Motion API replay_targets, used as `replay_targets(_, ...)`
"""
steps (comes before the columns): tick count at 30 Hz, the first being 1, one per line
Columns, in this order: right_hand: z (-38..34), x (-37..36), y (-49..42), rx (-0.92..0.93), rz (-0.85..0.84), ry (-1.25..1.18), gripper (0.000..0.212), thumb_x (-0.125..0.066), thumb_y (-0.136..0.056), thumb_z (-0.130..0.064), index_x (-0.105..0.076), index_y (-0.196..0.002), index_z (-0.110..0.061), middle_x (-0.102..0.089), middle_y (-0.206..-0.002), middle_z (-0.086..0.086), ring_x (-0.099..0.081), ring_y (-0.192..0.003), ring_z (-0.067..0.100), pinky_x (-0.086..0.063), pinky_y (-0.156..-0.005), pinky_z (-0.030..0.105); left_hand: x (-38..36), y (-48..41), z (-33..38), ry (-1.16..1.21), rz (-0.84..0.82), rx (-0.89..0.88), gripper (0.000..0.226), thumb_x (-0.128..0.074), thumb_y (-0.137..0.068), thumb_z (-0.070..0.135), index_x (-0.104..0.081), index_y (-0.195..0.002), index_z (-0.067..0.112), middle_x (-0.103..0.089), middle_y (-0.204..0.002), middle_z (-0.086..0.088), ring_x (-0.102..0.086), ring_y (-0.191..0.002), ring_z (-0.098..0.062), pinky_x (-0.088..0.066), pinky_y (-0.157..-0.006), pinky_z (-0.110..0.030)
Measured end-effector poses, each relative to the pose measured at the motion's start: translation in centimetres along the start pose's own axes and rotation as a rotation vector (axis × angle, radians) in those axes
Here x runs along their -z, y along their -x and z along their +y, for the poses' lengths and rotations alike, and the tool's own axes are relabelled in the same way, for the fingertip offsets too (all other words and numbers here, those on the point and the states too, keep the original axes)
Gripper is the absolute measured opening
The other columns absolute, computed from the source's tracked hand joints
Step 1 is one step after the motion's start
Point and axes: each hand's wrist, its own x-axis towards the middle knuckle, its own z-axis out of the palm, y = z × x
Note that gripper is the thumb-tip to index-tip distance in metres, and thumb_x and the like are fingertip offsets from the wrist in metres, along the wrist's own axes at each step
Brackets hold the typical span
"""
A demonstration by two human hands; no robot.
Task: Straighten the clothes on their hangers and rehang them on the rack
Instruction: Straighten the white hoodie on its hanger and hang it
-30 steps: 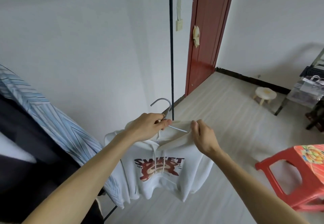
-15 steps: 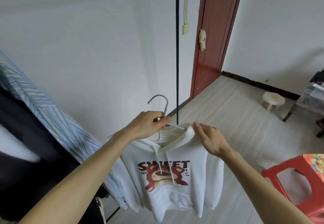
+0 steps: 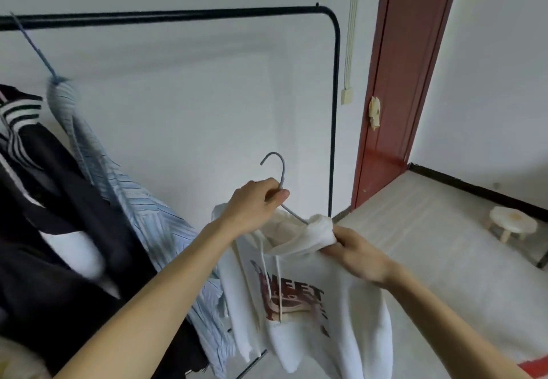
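A white hoodie (image 3: 314,313) with a red-brown printed motif hangs from a grey wire hanger (image 3: 281,171). My left hand (image 3: 255,206) grips the hanger just below its hook, which points up and left. My right hand (image 3: 353,251) pinches the hoodie's hood fabric at the hanger's right shoulder. The black rack (image 3: 335,82) rises behind; its top bar runs left well above the hook. The hanger's left arm is hidden by my left hand and the cloth.
On the rack's left hang a blue striped shirt (image 3: 124,189) and dark garments (image 3: 53,200). A red door (image 3: 403,82) stands to the right, a small white stool (image 3: 511,223) on the floor beyond, and a red edge sits at bottom right.
The view has tilted up, bringing the rack's top bar into sight. Both hands hold the hoodie and hanger as before, a little further right and raised.
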Motion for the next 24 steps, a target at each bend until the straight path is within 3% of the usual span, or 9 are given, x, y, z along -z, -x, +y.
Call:
replay_targets(4,-5.0,0.1,-3.3,0.011,0.024,-0.137,0.02,-0.055,-0.098,-0.018,-0.07,-0.111,-0.019,-0.075,-0.105,-0.003,-0.068,-0.102,0.008,-0.053,-0.088,0.024,6.0,0.5,-1.4,-0.634,0.265,0.009,0.038,-0.042,-0.096,0.048,-0.055,-0.124,0.026,-0.056,-0.13,0.003,-0.047,-0.123,-0.02,-0.03,-0.104,-0.04)
replay_targets(7,-8.6,0.6,-6.4,0.034,0.09,-0.164,0.017,-0.057,-0.096,-0.019,-0.071,-0.105,-0.019,-0.076,-0.098,-0.001,-0.072,-0.095,0.016,-0.057,-0.081,0.029,10.4,2.6,-3.1,-1.015,0.273,0.107,0.04,-0.035,-0.099,0.041,-0.053,-0.131,0.025,-0.049,-0.141,-0.003,-0.037,-0.132,-0.023,-0.006,-0.114,-0.051)
replay_targets(9,-11.5,0.3,-8.5,0.078,0.113,-0.15,0.016,-0.057,-0.095,-0.018,-0.07,-0.102,-0.016,-0.075,-0.098,0.004,-0.072,-0.093,0.019,-0.059,-0.082,0.034,12.5,4.1,-4.0,-1.087,0.356,0.089,0.033,-0.046,-0.095,0.034,-0.062,-0.122,0.024,-0.054,-0.136,-0.005,-0.042,-0.13,-0.025,-0.005,-0.115,-0.055)
replay_targets(12,-16.1,-1.0,-11.2,0.156,0.089,-0.169,0.016,-0.056,-0.094,-0.018,-0.07,-0.101,-0.017,-0.074,-0.099,0.003,-0.071,-0.092,0.017,-0.058,-0.081,0.032,14.4,5.7,-4.5,-1.063,0.548,-0.046,0.021,-0.064,-0.08,0.024,-0.073,-0.099,0.019,-0.066,-0.12,-0.007,-0.058,-0.114,-0.026,-0.028,-0.109,-0.053)
replay_targets(15,-20.9,-2.8,-13.5,0.253,0.049,-0.175,0.017,-0.055,-0.094,-0.018,-0.07,-0.102,-0.018,-0.073,-0.101,-0.001,-0.069,-0.096,0.014,-0.056,-0.086,0.032,16.4,7.2,-3.7,-0.897,0.692,0.057,0.036,-0.048,-0.086,0.035,-0.069,-0.112,0.023,-0.059,-0.132,-0.006,-0.052,-0.122,-0.025,-0.031,-0.11,-0.049)
replay_targets(17,-23.8,-4.2,-15.0,0.315,0.038,-0.183,0.019,-0.054,-0.094,-0.017,-0.068,-0.106,-0.017,-0.071,-0.104,-0.001,-0.067,-0.098,0.014,-0.055,-0.086,0.032,18.2,8.2,-3.5,-0.801,0.754,0.219,0.048,-0.041,-0.088,0.043,-0.059,-0.129,0.027,-0.049,-0.144,-0.005,-0.044,-0.131,-0.025,-0.028,-0.113,-0.048)
replay_targets(19,-26.2,-5.6,-16.5,0.362,0.052,-0.19,0.021,-0.053,-0.094,-0.016,-0.066,-0.11,-0.016,-0.069,-0.107,-0.001,-0.065,-0.1,0.015,-0.054,-0.088,0.033,19.8,9.0,-4.1,-0.742,0.682,0.387,0.057,-0.034,-0.091,0.051,-0.041,-0.144,0.031,-0.03,-0.157,-0.005,-0.026,-0.143,-0.024,-0.017,-0.118,-0.049)
replay_targets(22,-29.1,-8.1,-18.5,0.407,0.048,-0.16,0.025,-0.052,-0.092,-0.023,-0.063,-0.114,-0.019,-0.067,-0.111,-0.001,-0.063,-0.104,0.019,-0.052,-0.094,0.04,21.1,10.2,-5.5,-0.595,0.586,0.526,0.063,-0.027,-0.092,0.06,-0.021,-0.151,0.039,-0.01,-0.163,-0.001,0.0,-0.15,-0.021,0.0,-0.12,-0.051)
replay_targets(24,-29.5,-9.7,-19.7,0.409,0.026,-0.123,0.026,-0.052,-0.091,-0.027,-0.063,-0.115,-0.02,-0.067,-0.111,-0.001,-0.062,-0.104,0.02,-0.052,-0.095,0.042,21.3,10.9,-6.3,-0.524,0.568,0.547,0.061,-0.026,-0.093,0.061,-0.02,-0.151,0.041,-0.008,-0.164,0.002,0.003,-0.15,-0.019,0.0,-0.12,-0.051)
